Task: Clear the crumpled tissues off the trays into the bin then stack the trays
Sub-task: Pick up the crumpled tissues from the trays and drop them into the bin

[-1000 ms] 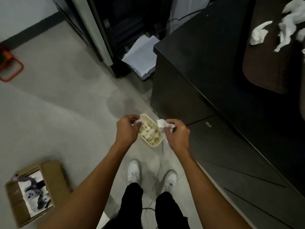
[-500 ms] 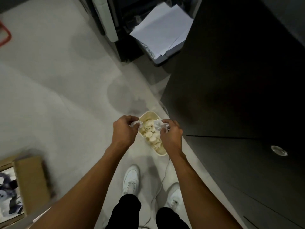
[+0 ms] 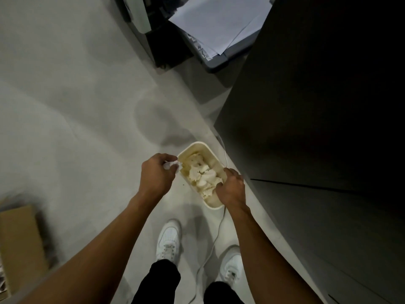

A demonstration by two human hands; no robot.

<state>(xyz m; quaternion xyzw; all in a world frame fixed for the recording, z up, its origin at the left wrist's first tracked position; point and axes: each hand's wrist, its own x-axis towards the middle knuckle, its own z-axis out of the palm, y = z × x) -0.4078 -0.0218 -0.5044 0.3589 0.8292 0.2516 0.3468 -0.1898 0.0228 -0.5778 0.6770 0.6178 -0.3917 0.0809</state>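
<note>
A cream rectangular bin (image 3: 198,144) stands on the grey floor beside a dark cabinet, holding a pile of crumpled tissues (image 3: 201,176). My left hand (image 3: 156,174) hovers at the bin's left rim and pinches a small crumpled tissue (image 3: 172,165). My right hand (image 3: 232,187) is down inside the bin's near end. Its curled fingers dig into the tissue pile, so the fingertips are hidden. No tray is in view.
The dark cabinet (image 3: 317,106) rises directly right of the bin. A stack of white paper (image 3: 219,25) lies on a grey unit at the top. A cardboard box (image 3: 17,238) sits at the lower left. A white cable (image 3: 215,235) runs between my shoes (image 3: 168,240).
My head tilted down, so the trays on the cabinet top left the view. My right hand dropped with its tissue from above the bin into the pile. The left hand barely moved.
</note>
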